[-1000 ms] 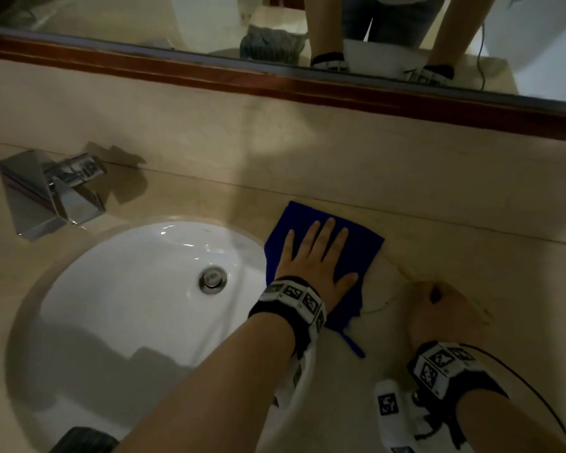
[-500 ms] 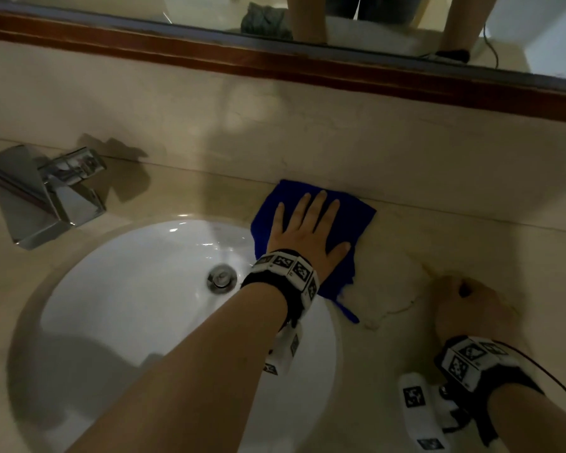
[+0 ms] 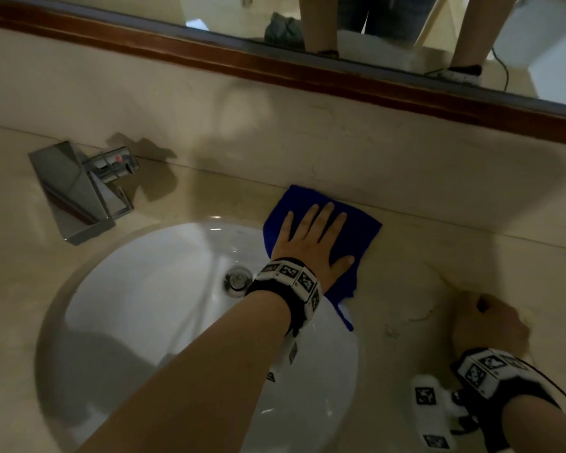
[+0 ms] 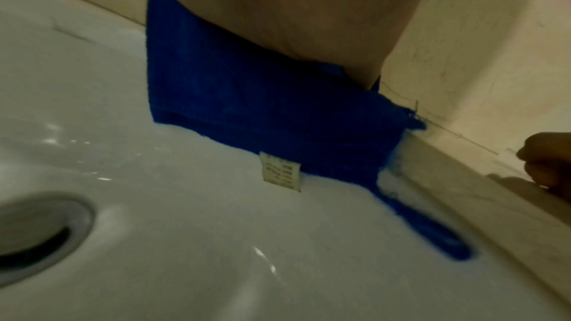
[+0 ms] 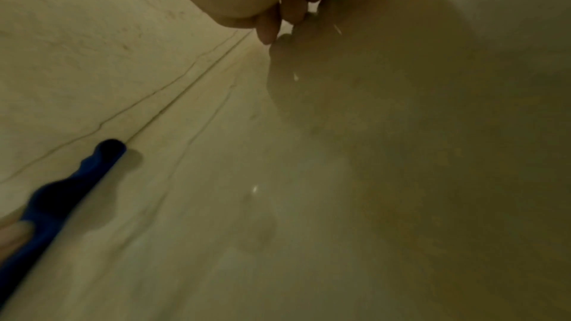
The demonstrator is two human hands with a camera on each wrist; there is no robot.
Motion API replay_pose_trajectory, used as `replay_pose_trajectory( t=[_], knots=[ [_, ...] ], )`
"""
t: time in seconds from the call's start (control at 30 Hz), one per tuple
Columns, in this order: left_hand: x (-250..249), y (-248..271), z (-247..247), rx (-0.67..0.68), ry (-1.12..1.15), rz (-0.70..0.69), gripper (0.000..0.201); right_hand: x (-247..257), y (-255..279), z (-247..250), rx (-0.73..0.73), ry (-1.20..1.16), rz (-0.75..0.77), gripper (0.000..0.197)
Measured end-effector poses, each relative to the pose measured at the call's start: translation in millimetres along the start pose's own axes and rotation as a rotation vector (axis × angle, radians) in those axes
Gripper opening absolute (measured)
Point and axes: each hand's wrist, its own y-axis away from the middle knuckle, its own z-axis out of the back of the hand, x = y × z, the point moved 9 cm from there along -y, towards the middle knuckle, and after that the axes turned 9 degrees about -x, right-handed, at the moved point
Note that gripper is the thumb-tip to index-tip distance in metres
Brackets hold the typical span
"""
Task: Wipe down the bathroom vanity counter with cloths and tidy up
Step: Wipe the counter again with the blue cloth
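At the far left of the head view a chrome faucet (image 3: 79, 191) is seen standing on the beige counter (image 3: 471, 256), well apart from the wiping, with the white basin (image 3: 128, 305) and its drain (image 3: 237, 280) in front of it. Compared with a second ago, the blue cloth (image 3: 356, 223) has been pushed away from the body and now lies with its far corner against the backsplash (image 3: 340, 152); the strip of counter between basin and wall is thus judged to have been covered by this stroke. The left hand (image 3: 312, 240) is laid flat on the cloth, fingers straight and spread, pressing rather than gripping. In the left wrist view the cloth's near edge, white label (image 4: 280, 171) and a loose blue tail (image 4: 432, 233) are seen hanging over the basin rim. Further right, the right hand (image 3: 489, 325) is rested on the counter with its fingers (image 5: 293, 4) curled under and nothing visibly held; it has hardly moved. A second cloth cannot be made out here. Above, the wood-framed mirror (image 3: 406, 27) is seen. The backsplash is judged to block further forward travel, so a sideways stroke seems called for, where the resting right hand would stand in the way.
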Motion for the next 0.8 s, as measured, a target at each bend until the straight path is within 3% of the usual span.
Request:
replay_pose_trajectory(
  t=[0.1, 0.2, 0.37, 0.8],
  knots=[
    [25, 10, 4, -0.016, -0.017, 0.018, 0.074, 16, 12, -7, 0.032, 0.003, 0.066, 0.041],
    [54, 16, 9, -0.02, -0.042, 0.055, 0.073, 46, 30, -28, 0.179, -0.009, 0.178, 0.039],
    [90, 16, 17, 0.019, -0.081, 0.095, 0.067, 61, 34, -41, 0.252, -0.003, 0.122, 0.042],
    [66, 14, 11, 0.009, -0.097, 0.157, 0.069, 55, 32, -40, 0.236, 0.012, 0.188, 0.038]
  ],
)
